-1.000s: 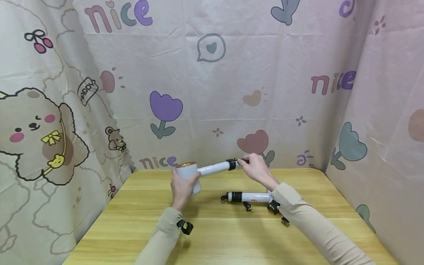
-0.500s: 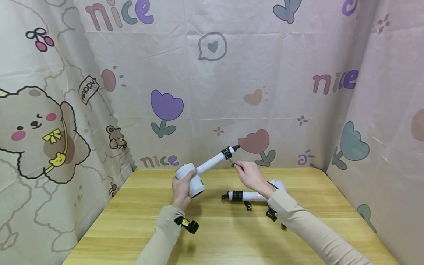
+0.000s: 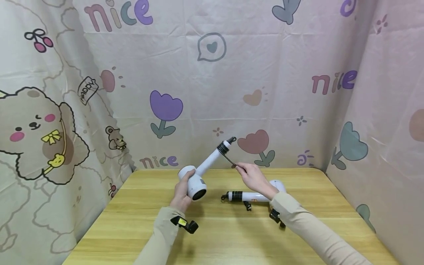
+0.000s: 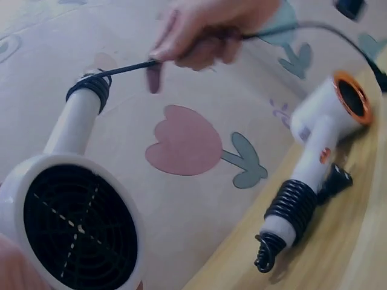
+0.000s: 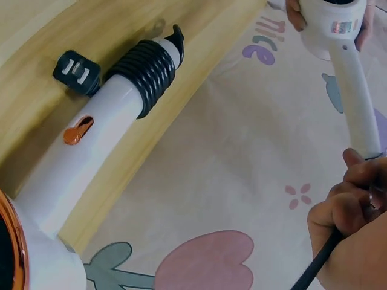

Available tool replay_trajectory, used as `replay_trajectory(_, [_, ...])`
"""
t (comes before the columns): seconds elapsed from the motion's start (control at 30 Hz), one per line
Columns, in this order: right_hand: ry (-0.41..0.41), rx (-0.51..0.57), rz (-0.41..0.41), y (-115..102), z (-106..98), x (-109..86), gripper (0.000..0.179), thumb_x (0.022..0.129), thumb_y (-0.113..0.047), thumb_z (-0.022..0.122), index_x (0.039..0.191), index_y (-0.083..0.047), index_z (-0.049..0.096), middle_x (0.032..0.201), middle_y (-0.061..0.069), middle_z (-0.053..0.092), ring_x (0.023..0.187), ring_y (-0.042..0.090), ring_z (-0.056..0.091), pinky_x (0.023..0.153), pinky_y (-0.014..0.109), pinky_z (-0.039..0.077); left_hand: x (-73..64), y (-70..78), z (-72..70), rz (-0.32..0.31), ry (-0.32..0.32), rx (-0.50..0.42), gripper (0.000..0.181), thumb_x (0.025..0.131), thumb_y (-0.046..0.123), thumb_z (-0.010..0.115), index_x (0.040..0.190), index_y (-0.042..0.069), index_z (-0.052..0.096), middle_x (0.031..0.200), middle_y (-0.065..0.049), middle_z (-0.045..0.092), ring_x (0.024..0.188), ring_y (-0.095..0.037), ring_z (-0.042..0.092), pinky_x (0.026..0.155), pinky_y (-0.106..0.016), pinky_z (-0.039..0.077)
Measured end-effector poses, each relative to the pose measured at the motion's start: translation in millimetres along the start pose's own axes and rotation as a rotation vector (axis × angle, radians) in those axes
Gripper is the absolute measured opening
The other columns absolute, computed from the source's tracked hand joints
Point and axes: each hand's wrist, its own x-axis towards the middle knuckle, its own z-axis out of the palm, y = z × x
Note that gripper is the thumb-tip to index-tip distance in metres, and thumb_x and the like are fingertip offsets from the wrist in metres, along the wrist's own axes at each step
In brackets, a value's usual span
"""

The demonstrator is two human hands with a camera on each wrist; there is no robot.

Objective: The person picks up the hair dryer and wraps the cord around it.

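Note:
A white hair dryer [image 3: 206,163] is held by its barrel in my left hand [image 3: 180,193], above the table. Its handle tilts up to the right, and the round black grille [image 4: 81,226] shows in the left wrist view. Black cord [image 3: 223,148] is coiled around the handle's end. My right hand [image 3: 254,178] pinches the taut free length of the cord [image 4: 130,68], to the right of the handle. The rest of it trails behind that hand. On the table, partly under the right forearm, lies a second white hair dryer [image 3: 255,197], its cord wound around the handle.
The second dryer's black plug [image 5: 77,72] lies beside its handle on the wooden table [image 3: 212,239]. A patterned cloth [image 3: 205,84] hangs behind the table and along both sides. Wrist cameras [image 3: 185,223] are strapped to both sleeves.
The held hair dryer has turned so its handle points up more steeply and its grille end faces forward. The right hand has shifted from the handle's tip, and a cord length now stretches between.

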Motion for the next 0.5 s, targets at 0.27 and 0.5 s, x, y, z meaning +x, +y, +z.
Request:
replay_trajectory(0.27, [-0.073,0.075,0.033,6.8,-4.3,-1.3,0.033,0.106,-0.022,0.043,0.124,-0.007,0.066,0.079,0.007,0.064,0.068,0.020,0.057,0.073,0.040,0.053,-4.8,9.0,-5.7,-0.045,-0.158,-0.051,0.059,0.084,0.040,0.074,0.122,0.006,0.044,0.094,-0.001,0.061,0.083,-0.014,0.061,0.076,-0.026,0.054])
replay_trajectory(0.5, [-0.177,0.275,0.221,29.5,-14.2,-3.2,0.034,0.106,-0.026,0.042,0.115,-0.009,0.070,0.059,0.001,0.039,0.051,0.016,0.030,0.060,0.032,0.038,0.7,15.8,-11.9,-0.112,-0.194,-0.106,0.057,0.093,0.043,0.060,0.132,0.010,0.035,0.097,-0.001,0.060,0.079,-0.014,0.062,0.074,-0.025,0.055])
